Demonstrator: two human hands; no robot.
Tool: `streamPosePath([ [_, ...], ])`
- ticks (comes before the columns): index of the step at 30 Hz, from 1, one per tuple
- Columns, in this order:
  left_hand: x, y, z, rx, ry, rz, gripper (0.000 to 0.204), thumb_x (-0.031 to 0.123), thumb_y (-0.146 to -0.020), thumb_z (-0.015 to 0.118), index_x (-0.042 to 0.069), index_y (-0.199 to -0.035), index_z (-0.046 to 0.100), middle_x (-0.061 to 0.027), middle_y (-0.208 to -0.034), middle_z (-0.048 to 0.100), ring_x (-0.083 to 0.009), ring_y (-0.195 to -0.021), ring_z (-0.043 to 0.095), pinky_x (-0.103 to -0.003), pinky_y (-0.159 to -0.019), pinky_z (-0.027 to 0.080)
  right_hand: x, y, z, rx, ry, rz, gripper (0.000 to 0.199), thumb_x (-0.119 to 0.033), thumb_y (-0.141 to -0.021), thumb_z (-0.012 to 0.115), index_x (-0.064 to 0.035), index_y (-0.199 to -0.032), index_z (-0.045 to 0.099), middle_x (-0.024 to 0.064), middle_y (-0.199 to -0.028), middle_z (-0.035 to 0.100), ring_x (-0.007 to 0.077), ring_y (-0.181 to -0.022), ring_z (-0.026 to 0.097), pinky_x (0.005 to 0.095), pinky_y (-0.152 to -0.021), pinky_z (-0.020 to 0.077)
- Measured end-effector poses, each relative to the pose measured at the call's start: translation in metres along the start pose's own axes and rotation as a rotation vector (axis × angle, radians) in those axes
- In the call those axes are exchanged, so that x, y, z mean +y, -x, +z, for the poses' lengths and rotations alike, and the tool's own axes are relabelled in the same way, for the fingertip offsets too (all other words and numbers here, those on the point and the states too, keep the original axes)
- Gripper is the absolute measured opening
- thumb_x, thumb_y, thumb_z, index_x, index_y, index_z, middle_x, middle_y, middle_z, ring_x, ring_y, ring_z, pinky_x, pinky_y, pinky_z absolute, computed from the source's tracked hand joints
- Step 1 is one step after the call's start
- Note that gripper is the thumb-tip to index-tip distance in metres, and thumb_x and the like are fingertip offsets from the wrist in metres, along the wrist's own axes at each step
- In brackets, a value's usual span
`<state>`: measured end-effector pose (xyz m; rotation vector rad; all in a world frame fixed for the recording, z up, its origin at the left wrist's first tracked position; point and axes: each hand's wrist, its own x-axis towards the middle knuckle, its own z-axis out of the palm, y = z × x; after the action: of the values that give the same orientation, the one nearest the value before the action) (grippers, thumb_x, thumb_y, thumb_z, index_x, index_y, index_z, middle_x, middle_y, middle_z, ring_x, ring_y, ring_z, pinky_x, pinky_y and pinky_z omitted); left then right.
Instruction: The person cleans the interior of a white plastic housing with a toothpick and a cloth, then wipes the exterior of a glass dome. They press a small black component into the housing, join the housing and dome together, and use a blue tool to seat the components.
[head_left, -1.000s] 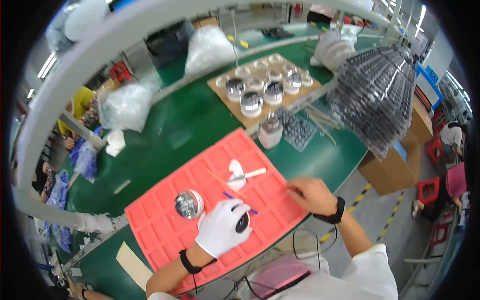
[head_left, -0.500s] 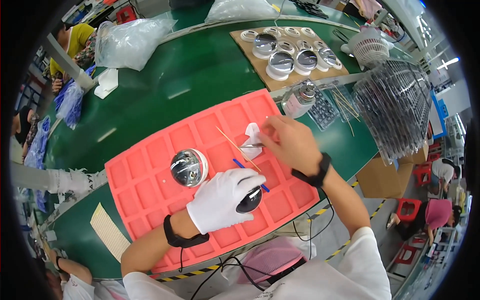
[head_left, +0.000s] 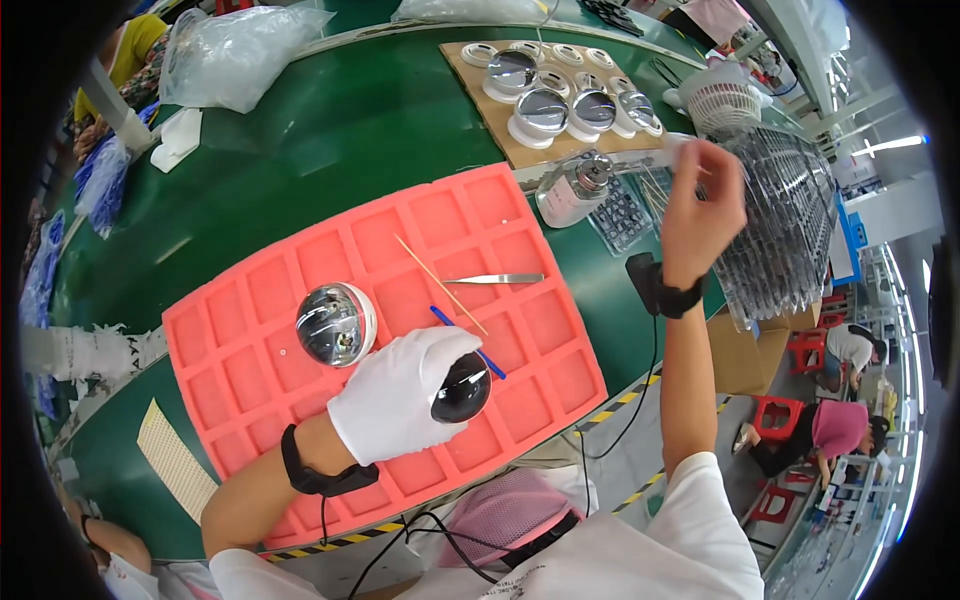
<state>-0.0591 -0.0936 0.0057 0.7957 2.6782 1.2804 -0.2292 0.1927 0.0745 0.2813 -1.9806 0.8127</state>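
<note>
One pink mesh item [head_left: 500, 515] sits nearest, off the near edge of the pink foam mat [head_left: 545, 385].

Left hand [head_left: 395, 400], white glove, is low over the mat, fingers wrapped round the left side of a dark dome [head_left: 463, 390]. Grip is snug. Dome is round, no long axis; glossy face points right, away from the glove.

Key relation: the dome is near-left of the right hand, well apart. Left hand is the close one, already on it.

Just past the dome, a blue stick [head_left: 468, 343] slants far-left to near-right, its near end by the dome's right side. It's the one thing close to the line between the hands. Second, silvery dome [head_left: 333, 325] with a white ring sits left of the glove. Beyond: wooden stick [head_left: 425, 267], also slanted; tweezers [head_left: 500, 279] lying left-right, tip by the stick.

Right hand [head_left: 705, 210], bare, is raised off the mat's far right, fingers bunched. Whitish blur at the tips; can't tell if it's holding that.

Bottle [head_left: 570, 190] stands left of it, stacked plastic trays [head_left: 775, 210] right. Farther: brown board [head_left: 528, 157] carrying more domes and white rings, then a white fan [head_left: 727, 100].
</note>
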Motion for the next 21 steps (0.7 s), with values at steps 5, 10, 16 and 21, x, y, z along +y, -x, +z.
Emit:
streamPosePath([
  [5, 0.000, -0.004, -0.015, -0.083, 0.120, -0.101, 0.072, 0.023, -0.063, 0.090, 0.007, -0.126, 0.058, -0.0157, -0.117, 0.064, -0.0359, -0.109, 0.064, -0.044, -0.092, 0.053, 0.022, 0.023, 0.013, -0.489, 0.062, -0.079, 0.017, -0.006, -0.098, 0.065, 0.0008, -0.113, 0.064, 0.0155, -0.103, 0.075, 0.0217, -0.094, 0.075, 0.0300, -0.075, 0.0549],
  [10, -0.002, -0.003, -0.011, -0.083, 0.096, -0.015, 0.069, 0.037, -0.067, 0.086, 0.007, -0.122, 0.059, -0.0178, -0.121, 0.062, -0.0374, -0.116, 0.060, -0.047, -0.101, 0.049, 0.023, 0.031, 0.007, -0.478, 0.133, -0.285, 0.024, -0.002, -0.099, 0.058, -0.0006, -0.122, 0.064, 0.0181, -0.107, 0.072, 0.0364, -0.089, 0.070, 0.0385, -0.079, 0.0543],
  [16, 0.012, 0.004, -0.019, -0.263, -0.010, -0.118, 0.079, 0.041, -0.073, 0.082, 0.011, -0.138, 0.049, -0.0168, -0.132, 0.057, -0.0368, -0.121, 0.058, -0.046, -0.102, 0.049, 0.016, 0.035, -0.001, -0.478, 0.111, -0.353, 0.027, 0.001, -0.094, 0.061, 0.0000, -0.121, 0.059, 0.0171, -0.115, 0.071, 0.0380, -0.096, 0.067, 0.0433, -0.084, 0.0545],
  [21, 0.017, 0.009, -0.018, -0.235, 0.036, -0.111, 0.080, 0.040, -0.074, 0.083, 0.012, -0.140, 0.048, -0.0169, -0.132, 0.056, -0.0372, -0.122, 0.057, -0.046, -0.100, 0.049, 0.011, 0.032, -0.009, -0.514, 0.066, -0.292, 0.023, 0.001, -0.093, 0.062, -0.0004, -0.115, 0.060, 0.0166, -0.113, 0.071, 0.0362, -0.096, 0.068, 0.0423, -0.083, 0.0549],
])
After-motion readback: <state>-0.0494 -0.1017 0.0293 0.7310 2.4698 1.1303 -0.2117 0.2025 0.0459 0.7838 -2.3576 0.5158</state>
